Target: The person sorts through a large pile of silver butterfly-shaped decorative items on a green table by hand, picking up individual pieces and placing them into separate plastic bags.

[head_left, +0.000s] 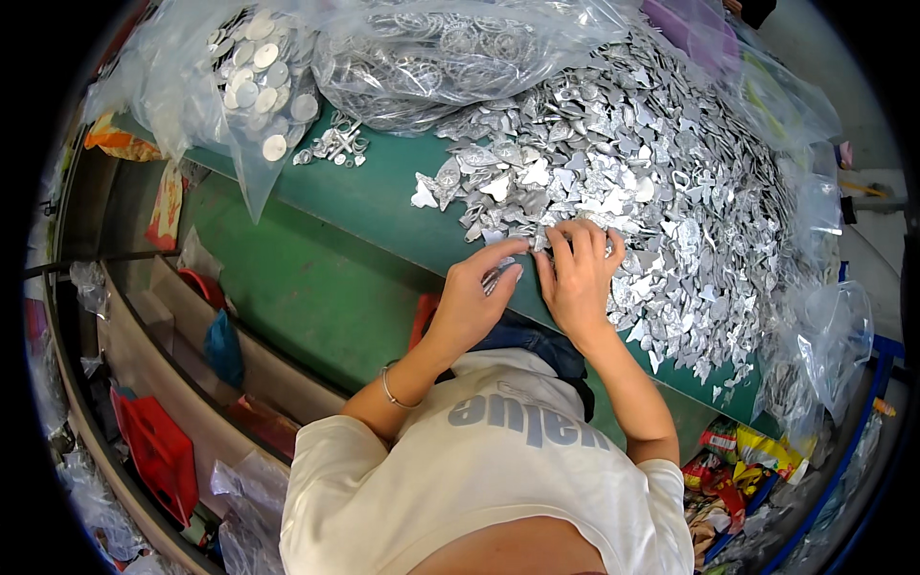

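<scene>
A broad heap of small silver metal pieces (613,182), some shaped like butterflies, covers much of the green tabletop (374,206). At the heap's near edge, my left hand (471,295) curls around a few metal pieces (494,278) that show between thumb and fingers. Its index fingertip reaches toward the heap. Close by on the right, my right hand (580,286) rests on the edge of the heap with bent fingers spread apart, its fingertips among the pieces. Whether any piece is gripped under those fingertips is hard to see.
At the far left lies a clear bag of round metal discs (257,81). Beside it is a larger clear bag of metal parts (431,57). A small cluster of metal pieces (335,142) sits before them. Shelving with a red plastic bin (158,460) stands at left; colourful packets (747,455) lie lower right.
</scene>
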`<state>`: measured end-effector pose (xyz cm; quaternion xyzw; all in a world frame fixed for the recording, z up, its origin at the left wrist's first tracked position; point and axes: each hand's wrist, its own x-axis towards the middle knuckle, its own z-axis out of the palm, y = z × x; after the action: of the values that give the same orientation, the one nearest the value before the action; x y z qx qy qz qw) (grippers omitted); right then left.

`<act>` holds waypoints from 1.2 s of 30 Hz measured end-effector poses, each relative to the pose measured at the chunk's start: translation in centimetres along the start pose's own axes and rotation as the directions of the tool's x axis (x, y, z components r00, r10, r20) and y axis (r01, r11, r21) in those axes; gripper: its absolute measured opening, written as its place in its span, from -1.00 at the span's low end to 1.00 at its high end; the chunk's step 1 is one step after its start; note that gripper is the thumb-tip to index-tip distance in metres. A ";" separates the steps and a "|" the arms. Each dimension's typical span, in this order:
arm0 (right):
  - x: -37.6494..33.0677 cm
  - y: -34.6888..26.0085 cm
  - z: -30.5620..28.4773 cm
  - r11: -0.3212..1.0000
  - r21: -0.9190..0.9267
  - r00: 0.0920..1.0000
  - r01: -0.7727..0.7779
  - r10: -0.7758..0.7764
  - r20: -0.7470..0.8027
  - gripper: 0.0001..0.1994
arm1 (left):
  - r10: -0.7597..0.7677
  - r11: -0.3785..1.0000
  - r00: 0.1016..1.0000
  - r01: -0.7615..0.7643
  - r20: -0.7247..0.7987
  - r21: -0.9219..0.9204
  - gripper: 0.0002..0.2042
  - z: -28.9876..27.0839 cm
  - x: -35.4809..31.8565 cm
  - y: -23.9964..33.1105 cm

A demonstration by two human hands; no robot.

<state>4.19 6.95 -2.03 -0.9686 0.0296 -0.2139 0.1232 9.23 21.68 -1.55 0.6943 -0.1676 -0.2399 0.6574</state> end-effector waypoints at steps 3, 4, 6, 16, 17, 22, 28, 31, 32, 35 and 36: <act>0.2 0.3 0.1 1.000 -0.001 0.997 -0.006 0.006 -0.074 -0.76 | 0.072 0.997 0.997 -0.072 0.013 0.008 -0.74 0.1 0.1 -0.4; 0.3 0.5 0.1 1.000 -0.010 0.996 -0.015 0.014 -0.091 -0.77 | 0.109 0.994 0.994 -0.109 0.019 0.026 -0.74 0.2 0.2 -0.7; 0.6 1.1 0.0 0.999 -0.032 0.991 -0.035 0.030 -0.127 -0.81 | 0.165 0.983 0.986 -0.168 0.037 0.076 -0.74 0.2 0.4 -1.2; 3.3 8.9 -3.6 0.861 -0.376 0.936 -0.342 0.277 -0.217 -0.82 | 0.194 0.956 0.981 -0.194 0.024 0.220 -0.79 1.3 0.7 0.3; 3.5 9.0 -3.3 0.853 -0.391 0.938 -0.347 0.303 -0.171 -0.82 | 0.162 0.956 0.985 -0.172 0.059 0.238 -0.80 1.4 0.9 0.3; 3.9 8.6 -3.7 0.916 -0.194 0.922 -0.351 0.300 -0.246 -0.84 | -0.101 0.956 0.933 0.187 0.347 -0.224 -0.77 1.8 2.6 2.1; 2.8 7.6 -5.2 0.987 -0.048 0.914 -0.152 0.122 -0.387 -0.87 | -0.220 0.282 0.765 0.644 0.606 -0.711 -0.59 5.0 5.3 1.7; 1.6 7.1 -6.2 0.998 0.057 0.925 0.000 0.021 -0.379 -0.88 | -0.286 0.181 0.737 0.670 0.613 -0.720 -0.57 5.4 5.5 3.0; 1.2 6.8 -6.5 0.993 0.102 0.925 0.059 -0.016 -0.380 -0.88 | -0.296 0.165 0.729 0.676 0.617 -0.719 -0.57 5.6 5.5 3.0; 0.4 5.2 -6.8 0.953 0.208 0.962 0.221 -0.178 -0.207 -0.89 | -0.280 0.171 0.725 0.683 0.629 -0.710 -0.58 5.8 5.7 2.3; 0.5 5.3 -6.9 0.946 0.256 0.973 0.198 -0.157 -0.170 -0.90 | -0.246 0.210 0.735 0.677 0.632 -0.705 -0.58 5.8 5.7 1.9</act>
<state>1.66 0.21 2.93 -0.9227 -0.0786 -0.2973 0.2325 10.90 13.63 -0.41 0.1660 0.0892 -0.6106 0.7692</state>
